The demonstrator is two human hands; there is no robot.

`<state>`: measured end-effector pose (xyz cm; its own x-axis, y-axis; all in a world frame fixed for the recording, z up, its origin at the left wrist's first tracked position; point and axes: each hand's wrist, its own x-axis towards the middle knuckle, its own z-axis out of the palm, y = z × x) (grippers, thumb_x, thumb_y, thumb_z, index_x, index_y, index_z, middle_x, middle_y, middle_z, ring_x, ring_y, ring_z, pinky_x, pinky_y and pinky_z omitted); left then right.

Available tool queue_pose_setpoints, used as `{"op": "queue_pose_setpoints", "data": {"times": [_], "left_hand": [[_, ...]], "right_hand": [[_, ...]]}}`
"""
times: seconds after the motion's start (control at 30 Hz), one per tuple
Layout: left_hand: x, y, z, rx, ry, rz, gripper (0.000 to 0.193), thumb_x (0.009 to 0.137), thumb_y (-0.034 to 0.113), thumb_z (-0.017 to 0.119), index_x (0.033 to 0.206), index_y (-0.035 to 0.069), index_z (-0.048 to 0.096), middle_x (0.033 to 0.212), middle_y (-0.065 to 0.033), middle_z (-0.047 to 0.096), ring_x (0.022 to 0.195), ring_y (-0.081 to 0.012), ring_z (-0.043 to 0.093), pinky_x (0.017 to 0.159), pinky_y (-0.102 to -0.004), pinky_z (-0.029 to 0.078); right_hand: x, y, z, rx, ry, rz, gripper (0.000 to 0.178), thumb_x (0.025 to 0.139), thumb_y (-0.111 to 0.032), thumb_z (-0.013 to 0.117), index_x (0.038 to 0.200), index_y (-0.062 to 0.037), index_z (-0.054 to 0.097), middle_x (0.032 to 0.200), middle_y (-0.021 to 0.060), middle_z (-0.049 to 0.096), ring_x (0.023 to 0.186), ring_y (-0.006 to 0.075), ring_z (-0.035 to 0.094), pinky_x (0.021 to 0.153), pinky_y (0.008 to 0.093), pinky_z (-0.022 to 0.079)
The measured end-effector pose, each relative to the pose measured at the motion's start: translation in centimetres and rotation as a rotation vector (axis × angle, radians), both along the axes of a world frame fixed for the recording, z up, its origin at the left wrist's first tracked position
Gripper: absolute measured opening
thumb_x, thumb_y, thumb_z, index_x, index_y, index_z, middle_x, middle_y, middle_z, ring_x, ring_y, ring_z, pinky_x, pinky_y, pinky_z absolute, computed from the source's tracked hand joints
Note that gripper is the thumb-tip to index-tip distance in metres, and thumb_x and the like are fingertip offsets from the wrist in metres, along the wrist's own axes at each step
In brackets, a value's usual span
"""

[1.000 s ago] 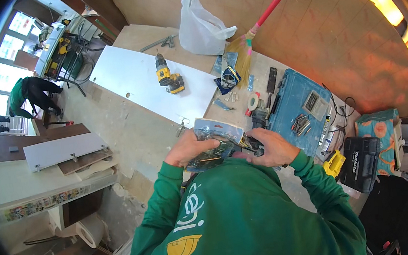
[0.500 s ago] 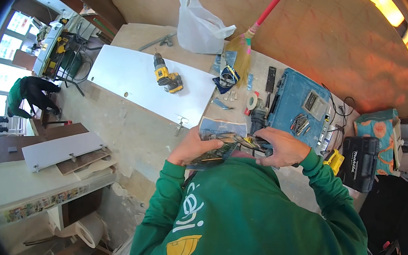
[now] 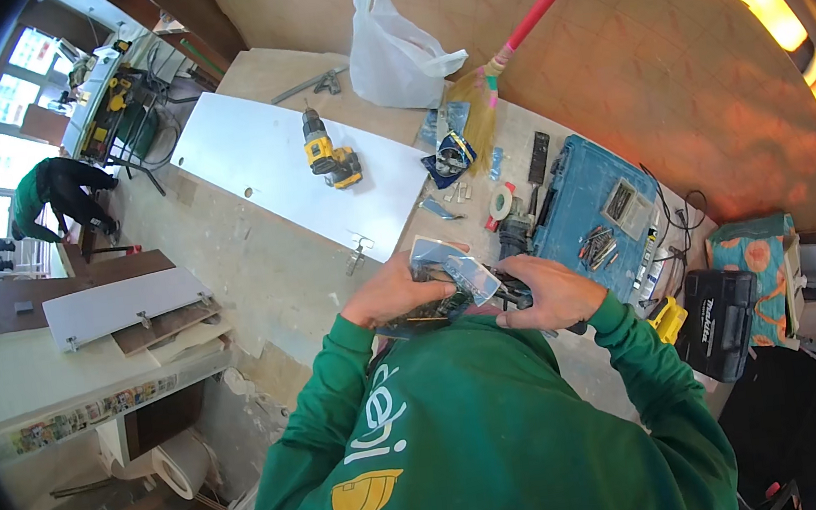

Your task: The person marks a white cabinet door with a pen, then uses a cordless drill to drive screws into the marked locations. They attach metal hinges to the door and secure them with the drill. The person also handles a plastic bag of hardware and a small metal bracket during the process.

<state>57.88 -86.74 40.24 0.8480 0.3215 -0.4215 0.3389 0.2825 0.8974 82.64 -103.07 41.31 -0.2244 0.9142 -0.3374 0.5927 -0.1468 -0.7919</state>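
Note:
In front of my chest, a clear plastic bag [image 3: 457,268] with small dark and metallic pieces in it is held between both hands. My left hand [image 3: 397,294] is closed on the bag's left side, thumb on top. My right hand [image 3: 555,294] pinches dark pieces at the bag's right side; their exact kind is hard to make out, and whether they are inside the bag cannot be told. Just beyond the hands lies a dark grey power tool [image 3: 514,235], beside a roll of tape [image 3: 500,203]. A yellow-and-black cordless drill [image 3: 328,151] rests on a white panel [image 3: 247,163].
A blue tool case [image 3: 571,186] holding several bits lies to the right, with a black case [image 3: 717,320] beyond it. A white plastic bag [image 3: 395,55] and a red-handled broom [image 3: 546,7] stand at the back. Another person [image 3: 64,193] bends over far left.
The clear bag's top has tilted up and folded over to the right, covering more of the pieces. My right hand has shifted slightly left and down.

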Motion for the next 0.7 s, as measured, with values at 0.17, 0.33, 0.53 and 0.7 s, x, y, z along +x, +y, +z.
{"op": "queue_pose_setpoints", "data": {"times": [0.17, 0.33, 0.53, 0.7], "left_hand": [[-0.2, 0.2, -0.5, -0.011, -0.012, 0.006, 0.058, 0.089, 0.006, 0.079, 0.144, 0.003, 0.061, 0.130, -0.0077, 0.071, 0.115, -0.0145, 0.065, 0.102, -0.0337, 0.053], [-0.8, 0.8, -2.3, -0.041, 0.034, 0.049, 0.055, 0.088, 0.008, 0.081, 0.139, 0.001, 0.063, 0.129, -0.0086, 0.072, 0.114, -0.0150, 0.065, 0.101, -0.0343, 0.054], [-0.2, 1.0, -2.8, 0.007, 0.062, -0.072, 0.056, 0.087, 0.007, 0.083, 0.138, -0.001, 0.061, 0.128, -0.0082, 0.072, 0.114, -0.0150, 0.064, 0.103, -0.0344, 0.052], [0.3, 0.9, -3.0, -0.100, -0.010, -0.016, 0.058, 0.086, 0.007, 0.083, 0.139, -0.002, 0.060, 0.128, -0.0085, 0.072, 0.114, -0.0150, 0.064, 0.104, -0.0341, 0.052]], "right_hand": [[0.2, 0.5, -1.0, 0.071, 0.106, -0.017, 0.067, 0.083, -0.040, 0.081, 0.129, 0.0036, 0.061, 0.112, 0.0254, 0.067, 0.107, 0.0405, 0.068, 0.094, 0.0464, 0.053], [0.0, 0.9, -1.2, -0.014, 0.170, -0.067, 0.054, 0.082, -0.033, 0.084, 0.118, 0.0013, 0.065, 0.089, 0.0184, 0.068, 0.082, 0.0303, 0.068, 0.078, 0.0420, 0.053], [-0.2, 1.2, -2.2, 0.150, 0.105, -0.027, 0.063, 0.080, -0.035, 0.086, 0.123, 0.0042, 0.063, 0.108, 0.0223, 0.068, 0.099, 0.0345, 0.069, 0.087, 0.0441, 0.054], [0.2, 2.0, -0.7, 0.112, 0.027, 0.021, 0.071, 0.079, -0.037, 0.086, 0.129, 0.0064, 0.059, 0.122, 0.0259, 0.064, 0.113, 0.0419, 0.065, 0.096, 0.0475, 0.053]]}}
